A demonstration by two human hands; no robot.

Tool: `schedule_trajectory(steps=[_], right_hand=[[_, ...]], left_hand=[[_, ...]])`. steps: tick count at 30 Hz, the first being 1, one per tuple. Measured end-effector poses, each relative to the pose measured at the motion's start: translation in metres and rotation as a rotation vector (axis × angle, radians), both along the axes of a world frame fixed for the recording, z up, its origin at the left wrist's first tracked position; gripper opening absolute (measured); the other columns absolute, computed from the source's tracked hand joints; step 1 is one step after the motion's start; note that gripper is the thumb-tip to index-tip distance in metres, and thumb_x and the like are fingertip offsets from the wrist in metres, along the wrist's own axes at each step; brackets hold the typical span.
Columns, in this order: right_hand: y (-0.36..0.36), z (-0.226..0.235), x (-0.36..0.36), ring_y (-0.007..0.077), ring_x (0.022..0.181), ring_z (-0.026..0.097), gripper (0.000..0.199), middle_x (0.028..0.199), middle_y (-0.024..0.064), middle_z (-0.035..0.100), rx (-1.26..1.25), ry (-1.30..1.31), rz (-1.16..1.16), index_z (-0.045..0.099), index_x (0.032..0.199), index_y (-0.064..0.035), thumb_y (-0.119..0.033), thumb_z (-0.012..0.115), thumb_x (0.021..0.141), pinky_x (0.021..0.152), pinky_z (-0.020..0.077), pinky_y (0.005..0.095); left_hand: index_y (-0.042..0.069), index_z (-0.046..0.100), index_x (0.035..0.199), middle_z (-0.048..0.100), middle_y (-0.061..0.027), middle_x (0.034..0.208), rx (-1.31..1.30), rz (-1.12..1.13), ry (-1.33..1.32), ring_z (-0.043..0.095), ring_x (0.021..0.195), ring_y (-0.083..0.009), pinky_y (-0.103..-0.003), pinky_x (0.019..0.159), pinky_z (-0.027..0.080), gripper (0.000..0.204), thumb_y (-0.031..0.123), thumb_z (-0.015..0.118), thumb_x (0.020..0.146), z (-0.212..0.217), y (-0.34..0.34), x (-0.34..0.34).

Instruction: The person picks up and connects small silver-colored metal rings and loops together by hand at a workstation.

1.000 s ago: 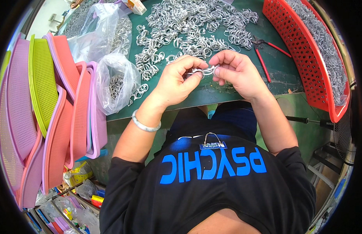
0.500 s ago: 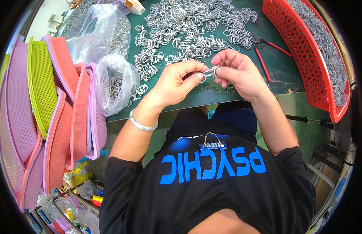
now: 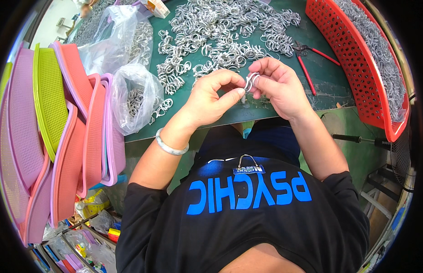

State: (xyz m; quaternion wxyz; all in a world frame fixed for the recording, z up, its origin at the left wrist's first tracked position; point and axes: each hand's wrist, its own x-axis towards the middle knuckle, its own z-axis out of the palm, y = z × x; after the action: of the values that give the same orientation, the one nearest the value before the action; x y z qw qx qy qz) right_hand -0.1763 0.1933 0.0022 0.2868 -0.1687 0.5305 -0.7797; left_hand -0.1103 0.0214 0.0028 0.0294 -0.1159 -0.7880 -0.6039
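Observation:
Over the near edge of a green table, my left hand and my right hand meet at a small pair of silver metal rings. Thumb and fingertips of each hand pinch the rings, one from either side; whether the rings are joined cannot be made out. Just beyond my hands spreads a large pile of similar silver rings. To the left of my left wrist, a clear plastic bag stands with its mouth open and rings inside.
Red-handled pliers lie right of the pile. A red perforated basket full of grey rings stands at the right. Nested pink, purple and green baskets crowd the left. Another clear bag sits at the back left.
My hands have drawn slightly closer together, and the rings between them have turned from nearly level to steeply slanted. My left hand shifted a little right.

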Motion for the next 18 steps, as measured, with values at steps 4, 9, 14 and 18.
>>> schedule_trajectory(steps=[4, 9, 14, 18], right_hand=[[0.000, 0.003, -0.001, 0.0102, 0.067, 0.055, 0.015, 0.083, 0.0059, 0.055, -0.001, 0.013, 0.018, 0.051, 0.093, 0.0023, 0.002, 0.053, 0.078, 0.057, 0.0452, 0.0210], [-0.002, 0.003, 0.000, 0.0103, 0.068, 0.055, 0.014, 0.082, 0.0053, 0.055, 0.018, 0.111, 0.010, 0.051, 0.093, 0.0018, 0.002, 0.053, 0.079, 0.059, 0.0468, 0.0220], [-0.002, 0.001, 0.001, 0.0095, 0.071, 0.055, 0.015, 0.082, 0.0034, 0.053, -0.011, 0.205, 0.007, 0.051, 0.092, 0.0004, 0.003, 0.055, 0.077, 0.058, 0.0459, 0.0216], [-0.001, -0.003, 0.004, 0.0090, 0.073, 0.055, 0.016, 0.081, 0.0039, 0.053, 0.252, 0.613, -0.116, 0.051, 0.091, -0.0005, 0.004, 0.055, 0.076, 0.058, 0.0446, 0.0218]], left_hand=[[0.001, 0.057, 0.084, 0.054, -0.0070, 0.089, -0.222, 0.008, 0.259, 0.051, 0.081, -0.0131, -0.025, 0.072, 0.041, 0.008, 0.004, 0.059, 0.077, 0.004, -0.001, -0.004], [0.002, 0.056, 0.082, 0.050, -0.0070, 0.089, -0.211, 0.083, 0.246, 0.049, 0.081, -0.0144, -0.024, 0.073, 0.039, 0.006, 0.005, 0.058, 0.077, 0.006, 0.001, -0.002], [0.001, 0.056, 0.082, 0.049, -0.0044, 0.088, -0.063, 0.122, 0.137, 0.047, 0.079, -0.0111, -0.023, 0.069, 0.038, 0.004, 0.005, 0.055, 0.080, 0.001, 0.001, -0.002], [0.000, 0.056, 0.081, 0.051, -0.0004, 0.082, -0.008, 0.219, -0.149, 0.046, 0.074, -0.0067, -0.021, 0.067, 0.037, 0.004, 0.004, 0.054, 0.081, 0.004, 0.009, -0.002]])
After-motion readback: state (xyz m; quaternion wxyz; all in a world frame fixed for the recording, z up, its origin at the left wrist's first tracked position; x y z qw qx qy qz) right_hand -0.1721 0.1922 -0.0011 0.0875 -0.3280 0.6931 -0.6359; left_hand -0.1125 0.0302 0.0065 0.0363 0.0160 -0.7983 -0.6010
